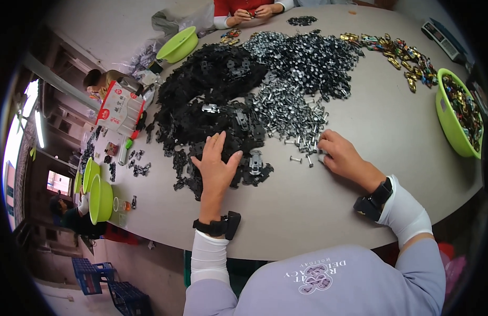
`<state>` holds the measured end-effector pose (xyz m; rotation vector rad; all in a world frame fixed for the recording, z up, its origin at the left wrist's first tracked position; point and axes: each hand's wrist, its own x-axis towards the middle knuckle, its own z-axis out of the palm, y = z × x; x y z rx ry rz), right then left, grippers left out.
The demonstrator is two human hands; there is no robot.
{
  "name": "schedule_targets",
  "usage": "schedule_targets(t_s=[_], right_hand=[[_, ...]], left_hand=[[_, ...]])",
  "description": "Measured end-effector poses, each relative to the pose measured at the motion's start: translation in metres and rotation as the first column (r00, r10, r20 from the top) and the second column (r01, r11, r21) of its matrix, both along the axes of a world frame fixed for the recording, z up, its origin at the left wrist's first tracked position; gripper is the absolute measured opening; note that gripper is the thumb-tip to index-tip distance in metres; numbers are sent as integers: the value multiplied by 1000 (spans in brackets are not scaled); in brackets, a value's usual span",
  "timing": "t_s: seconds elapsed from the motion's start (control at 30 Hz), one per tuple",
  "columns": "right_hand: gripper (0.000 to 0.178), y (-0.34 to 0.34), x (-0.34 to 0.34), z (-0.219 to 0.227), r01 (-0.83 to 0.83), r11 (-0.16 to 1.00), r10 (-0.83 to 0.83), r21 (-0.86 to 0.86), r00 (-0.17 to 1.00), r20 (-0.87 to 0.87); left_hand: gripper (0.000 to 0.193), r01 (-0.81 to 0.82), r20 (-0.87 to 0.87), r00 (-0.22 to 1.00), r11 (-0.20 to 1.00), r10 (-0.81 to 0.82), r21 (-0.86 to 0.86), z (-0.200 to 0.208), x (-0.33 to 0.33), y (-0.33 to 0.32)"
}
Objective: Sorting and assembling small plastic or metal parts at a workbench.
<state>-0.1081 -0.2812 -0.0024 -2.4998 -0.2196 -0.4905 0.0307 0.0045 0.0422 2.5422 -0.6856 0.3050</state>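
Note:
My left hand [215, 160], fingers spread, reaches over the near edge of a large heap of black plastic parts [202, 79], which look like toy car bases. Just right of its fingertips lies a grey car-shaped piece [255, 162]; a shiny silver one [211, 108] rests farther up the heap. My right hand [336, 154] is at the near right edge of a pile of small metal axles with dark wheel-like ends [286, 108]. Its fingers are curled together against the tabletop, and what they hold, if anything, is hidden. A few loose axles [295, 159] lie to its left.
Gold and coloured toy cars [404, 58] lie at the far right, near a green basin [457, 121] full of them and a scale [441, 39]. Another green basin [178, 45] stands far left. Across the table, a person in red [249, 11] handles a small piece.

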Motion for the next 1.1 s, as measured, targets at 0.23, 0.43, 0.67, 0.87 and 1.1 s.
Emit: schedule_targets(t_s=[0.23, 0.43, 0.67, 0.87, 1.1], right_hand=[[21, -1, -3, 1, 10, 999, -9, 41, 1000, -25], [18, -1, 0, 0, -21, 1000, 22, 22, 1000, -14], [18, -7, 3, -7, -17, 998, 17, 63, 1000, 4], [14, -10, -1, -7, -4, 997, 2, 72, 1000, 17], [17, -10, -6, -12, -29, 996, 24, 78, 998, 65]], left_hand=[[35, 62, 53, 997, 972, -51, -227, -5, -32, 1], [22, 399, 141, 916, 888, -376, -226, -9, -54, -49], [24, 215, 239, 946, 975, -221, 49, -21, -21, -62], [24, 131, 175, 971, 974, -164, 184, -28, -13, -57], [11, 277, 308, 935, 899, -172, -338, -22, -26, -65]])
